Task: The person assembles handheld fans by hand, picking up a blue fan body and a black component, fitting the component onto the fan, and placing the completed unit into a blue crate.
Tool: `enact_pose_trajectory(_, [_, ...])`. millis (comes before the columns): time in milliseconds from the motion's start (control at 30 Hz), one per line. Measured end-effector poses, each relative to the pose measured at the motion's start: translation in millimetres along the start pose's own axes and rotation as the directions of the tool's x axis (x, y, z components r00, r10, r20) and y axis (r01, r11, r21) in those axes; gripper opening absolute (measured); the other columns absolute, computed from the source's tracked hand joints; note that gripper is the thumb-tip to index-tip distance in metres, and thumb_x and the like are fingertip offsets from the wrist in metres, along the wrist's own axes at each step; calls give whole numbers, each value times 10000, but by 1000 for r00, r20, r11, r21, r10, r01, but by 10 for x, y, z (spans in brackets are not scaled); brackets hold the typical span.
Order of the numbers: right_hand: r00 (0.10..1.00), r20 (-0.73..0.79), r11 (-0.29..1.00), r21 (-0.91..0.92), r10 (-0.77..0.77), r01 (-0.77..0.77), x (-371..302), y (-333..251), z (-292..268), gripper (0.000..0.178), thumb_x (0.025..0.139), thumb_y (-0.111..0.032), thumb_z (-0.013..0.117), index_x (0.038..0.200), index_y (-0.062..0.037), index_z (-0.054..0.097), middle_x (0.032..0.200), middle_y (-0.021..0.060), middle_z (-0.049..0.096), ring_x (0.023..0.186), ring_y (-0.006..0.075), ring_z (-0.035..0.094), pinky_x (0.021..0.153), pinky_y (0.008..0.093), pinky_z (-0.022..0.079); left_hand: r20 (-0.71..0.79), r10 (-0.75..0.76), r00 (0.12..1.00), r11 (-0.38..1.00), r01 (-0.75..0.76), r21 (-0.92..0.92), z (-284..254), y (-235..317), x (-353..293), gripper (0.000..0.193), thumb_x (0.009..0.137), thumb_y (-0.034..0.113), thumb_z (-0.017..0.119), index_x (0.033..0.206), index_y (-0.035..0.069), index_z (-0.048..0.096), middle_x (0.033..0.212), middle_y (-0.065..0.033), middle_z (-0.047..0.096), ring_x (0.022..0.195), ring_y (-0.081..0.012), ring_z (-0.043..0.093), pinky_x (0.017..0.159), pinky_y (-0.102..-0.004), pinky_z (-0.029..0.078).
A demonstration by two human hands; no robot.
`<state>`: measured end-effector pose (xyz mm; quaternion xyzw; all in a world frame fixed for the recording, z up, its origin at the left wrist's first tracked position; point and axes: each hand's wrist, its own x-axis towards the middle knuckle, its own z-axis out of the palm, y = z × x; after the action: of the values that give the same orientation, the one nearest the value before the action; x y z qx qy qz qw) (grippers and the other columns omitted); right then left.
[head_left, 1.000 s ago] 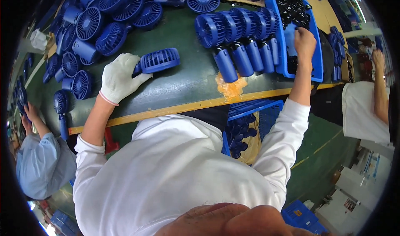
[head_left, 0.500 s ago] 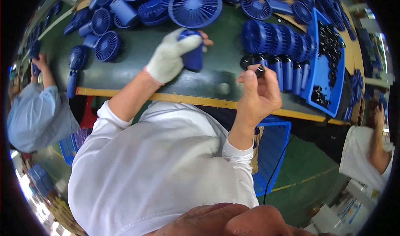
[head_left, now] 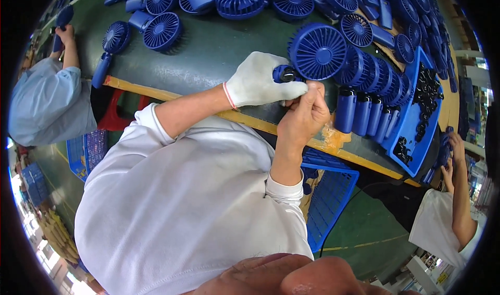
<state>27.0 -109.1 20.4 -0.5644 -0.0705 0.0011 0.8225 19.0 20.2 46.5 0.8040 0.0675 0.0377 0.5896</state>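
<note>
In my gloved left hand is a blue handheld fan, gripped by its handle. The handle's end points up towards me, and a glossy black cap shows there. The fan's round grille lies to the right of the glove, beside a row of fans. My bare right hand is closed, its thumb and fingertips pinched together against the left thumb, just below the handle's end. Whatever those fingers hold is hidden.
A row of blue fans with black-ended handles stands to the right. Beyond it a blue tray holds small black parts. More fans are heaped along the far side. Co-workers sit at left and right; a blue crate is below the table.
The left hand has brought the fan rightward and tipped its handle end up. The right hand has come left to meet it; the black round piece no longer shows between its fingers. The view has shifted.
</note>
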Motion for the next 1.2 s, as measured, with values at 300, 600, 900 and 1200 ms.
enact_pose_trajectory(300, [980,56,974,110,192,-197,61,80,40,426,1001,-414,477,767,-64,538,690,-27,502,604,48,442,554,218,362,38,91,995,993,-94,70,-38,-63,21,343,771,334,667,805,-6,688,681,-165,653,580,-198,585,572,-319,475])
enact_pose_trajectory(600, [966,65,962,98,251,-257,176,-46,102,186,870,-180,676,926,-4,656,804,22,628,673,60,577,597,202,470,49,-108,993,903,118,-412,195,-236,16,468,1033,375,253,1061,29,568,792,-88,667,734,-137,628,683,-307,502])
enact_pose_trajectory(900, [785,453,380,-697,-422,608,404,-596,-316,272,645,-223,760,805,-13,695,895,123,640,932,291,591,824,408,407,83,-139,987,619,152,-771,466,14,-113,401,993,278,429,1303,25,449,1125,-98,594,992,-185,601,830,-326,503])
enact_pose_trajectory(1200, [873,401,-95,-916,-278,391,592,-511,-790,395,590,-388,828,797,-59,756,1113,114,629,1164,365,493,924,487,432,69,22,997,943,2,-332,285,-97,-163,418,1001,261,447,1281,-48,425,1116,-152,572,1027,-242,602,859,-343,499])
